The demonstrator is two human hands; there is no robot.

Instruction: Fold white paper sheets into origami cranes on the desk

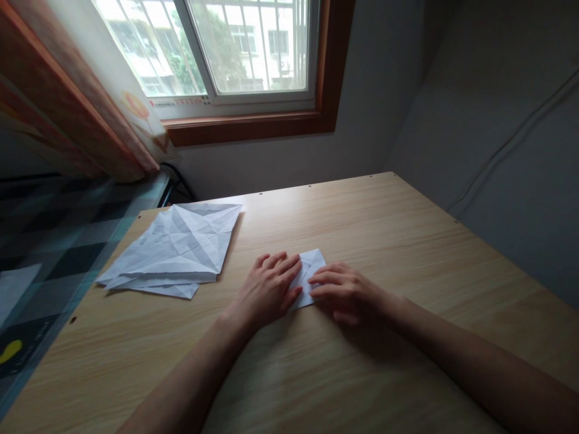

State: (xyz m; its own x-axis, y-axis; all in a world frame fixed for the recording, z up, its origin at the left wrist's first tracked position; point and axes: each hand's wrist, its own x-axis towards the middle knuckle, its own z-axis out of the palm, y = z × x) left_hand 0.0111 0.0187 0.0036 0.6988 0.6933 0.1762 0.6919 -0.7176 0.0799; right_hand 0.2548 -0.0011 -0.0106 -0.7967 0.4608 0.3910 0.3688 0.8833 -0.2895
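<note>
My folded paper [306, 274] lies on the bench [407, 241], to the right of the stack of creased sheets [185, 241] and nearer to me. I judge several folds done, since it is down to a small packet; whether any are left, I can't tell. It looks white and angular, with flap lines across its face. My left grip [269, 286] lies outstretched, fingers flat over the edge towards the stack; my right grip [350, 289] is half curled, fingertips at the opposite edge, and I can't tell whether they pinch it.
</note>
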